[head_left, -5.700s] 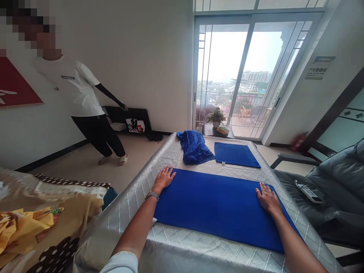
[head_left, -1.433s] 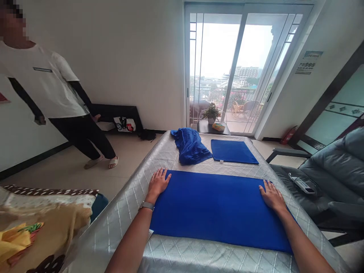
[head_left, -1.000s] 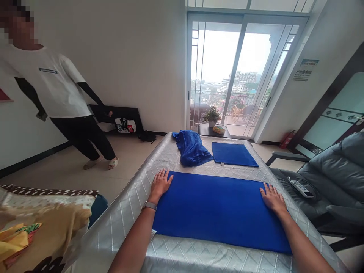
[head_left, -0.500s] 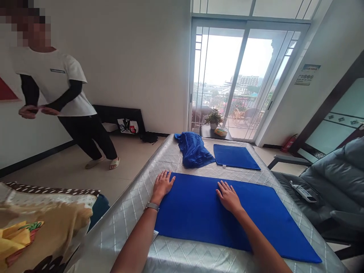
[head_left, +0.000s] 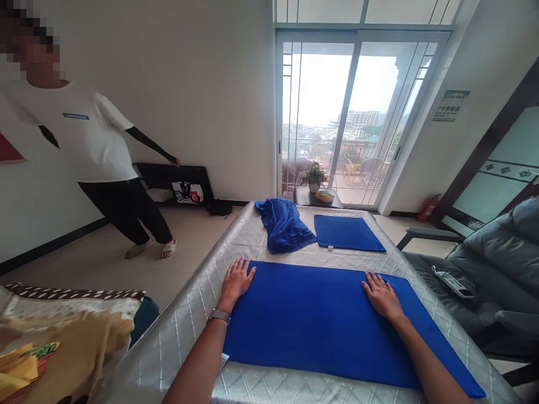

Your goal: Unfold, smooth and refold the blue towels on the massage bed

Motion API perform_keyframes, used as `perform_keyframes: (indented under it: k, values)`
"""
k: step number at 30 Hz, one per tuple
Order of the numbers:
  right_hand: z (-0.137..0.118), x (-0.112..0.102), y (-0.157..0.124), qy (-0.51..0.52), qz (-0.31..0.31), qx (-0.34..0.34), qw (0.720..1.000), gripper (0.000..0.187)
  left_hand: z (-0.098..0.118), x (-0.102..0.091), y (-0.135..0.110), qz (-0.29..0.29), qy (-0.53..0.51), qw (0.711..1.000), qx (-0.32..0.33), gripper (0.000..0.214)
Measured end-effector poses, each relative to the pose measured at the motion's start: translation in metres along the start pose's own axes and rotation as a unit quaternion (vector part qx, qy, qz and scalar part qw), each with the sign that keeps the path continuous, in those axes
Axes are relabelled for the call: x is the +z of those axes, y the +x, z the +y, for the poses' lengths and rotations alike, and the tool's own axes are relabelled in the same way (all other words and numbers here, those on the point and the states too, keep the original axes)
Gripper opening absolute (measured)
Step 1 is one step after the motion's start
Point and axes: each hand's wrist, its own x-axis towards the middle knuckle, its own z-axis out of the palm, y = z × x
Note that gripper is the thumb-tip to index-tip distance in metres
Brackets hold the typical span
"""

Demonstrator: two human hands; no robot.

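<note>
A blue cloth (head_left: 303,320) lies spread flat across the silver quilted table cover (head_left: 177,336), a white tag showing at its near left corner. My left hand (head_left: 236,282) rests open on the cloth's far left corner, fingers stretched out. Toward the far right part of the same cloth, my right hand (head_left: 383,294) presses down flat, also open. Beyond it are a smaller folded blue cloth (head_left: 349,232) with a little white tag and, left of that, a crumpled heap of blue cloth (head_left: 284,224).
A person (head_left: 96,140) in a white shirt stands at the left. A grey armchair (head_left: 501,264) with a power strip (head_left: 452,283) is at the right. Patterned fabric (head_left: 76,336) fills the lower left. A potted plant (head_left: 314,177) stands before the glass doors.
My right hand has slid rightward over the cloth; my left hand stays at its corner. The other person's arms have moved apart, one reaching out toward the wall side.
</note>
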Motion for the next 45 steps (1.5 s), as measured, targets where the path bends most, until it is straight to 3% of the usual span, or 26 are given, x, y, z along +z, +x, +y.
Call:
perform_keyframes:
  k: [3, 6, 12, 16, 19, 21, 25, 30, 34, 37, 40, 45]
  values:
    - [0.057, 0.007, 0.008, 0.000, 0.011, 0.081, 0.997, 0.070, -0.001, 0.004, 0.002, 0.002, -0.001, 1.000, -0.001, 0.061]
    - [0.088, 0.013, 0.013, 0.004, 0.027, 0.122, 0.992, 0.073, -0.004, 0.011, 0.005, 0.013, 0.003, 1.000, 0.000, 0.060]
    - [0.085, 0.018, 0.013, 0.002, 0.045, 0.130, 0.990, 0.073, -0.010, 0.021, 0.009, 0.013, 0.005, 1.000, 0.003, 0.061]
    - [0.078, 0.007, 0.009, -0.018, 0.035, 0.138, 0.990, 0.071, -0.010, 0.022, 0.009, 0.023, -0.003, 1.000, 0.005, 0.062]
    - [0.069, -0.006, 0.002, -0.064, 0.042, 0.157, 0.985, 0.065, -0.009, 0.019, 0.009, 0.013, -0.011, 1.000, 0.000, 0.062]
    - [0.054, -0.015, -0.005, -0.100, 0.079, 0.144, 0.981, 0.060, -0.008, 0.017, 0.009, 0.009, -0.010, 1.000, 0.000, 0.062]
    - [-0.006, -0.025, -0.026, -0.087, 0.165, 0.027, 0.982, 0.058, -0.008, 0.018, 0.009, 0.020, -0.001, 1.000, 0.006, 0.060]
    - [-0.109, -0.036, -0.046, 0.048, 0.098, -0.159, 0.981, 0.058, -0.006, 0.019, 0.008, 0.025, -0.001, 1.000, 0.004, 0.059]
    - [-0.154, -0.035, -0.041, 0.104, 0.031, -0.195, 0.975, 0.065, -0.005, 0.017, 0.007, 0.028, -0.002, 1.000, 0.006, 0.059]
    - [-0.159, -0.025, -0.033, 0.106, -0.001, -0.174, 0.979, 0.069, -0.005, 0.016, 0.007, 0.026, -0.012, 1.000, 0.010, 0.059]
    - [-0.146, -0.015, -0.025, 0.094, -0.002, -0.163, 0.982, 0.069, -0.005, 0.014, 0.007, 0.026, -0.017, 0.999, 0.009, 0.059]
    - [-0.086, -0.007, -0.005, 0.040, 0.003, -0.097, 0.994, 0.068, -0.005, 0.011, 0.006, 0.011, -0.014, 1.000, 0.004, 0.061]
